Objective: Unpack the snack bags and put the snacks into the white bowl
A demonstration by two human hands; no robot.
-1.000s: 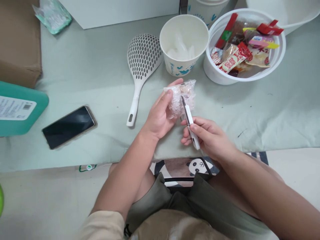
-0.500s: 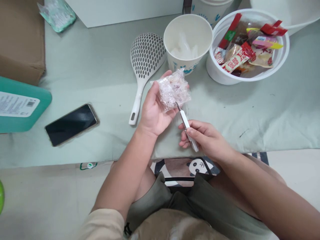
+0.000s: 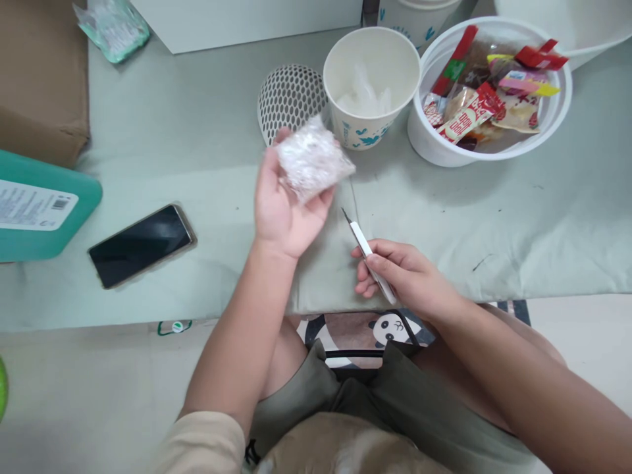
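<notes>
My left hand point(image 3: 291, 214) holds a small packet in crinkled clear plastic wrap point(image 3: 316, 158), its contents whitish and blurred. The packet rests on the fingers, with the thumb at its left edge. Below and to the right, my right hand point(image 3: 399, 270) grips white-handled tweezers point(image 3: 363, 240) between thumb and fingers. Their thin dark tip points up and left, apart from the packet. Behind the left hand lies a grey-white slotted skimmer point(image 3: 289, 99), its handle hidden by the hand. A paper cup point(image 3: 358, 135) with crumpled clear plastic inside stands just beyond the packet.
A white tub point(image 3: 444, 148) of wrapped snacks stands at the right, with another cup point(image 3: 415, 20) behind. A phone point(image 3: 143, 247) lies at the left by a green container point(image 3: 74, 210). A cardboard box point(image 3: 44, 79) and a plastic-wrapped green pack point(image 3: 116, 29) sit far left.
My left hand has moved left with the packet and tilted it, away from the tweezers' tip, now covering the skimmer's handle. My right hand has barely moved.
</notes>
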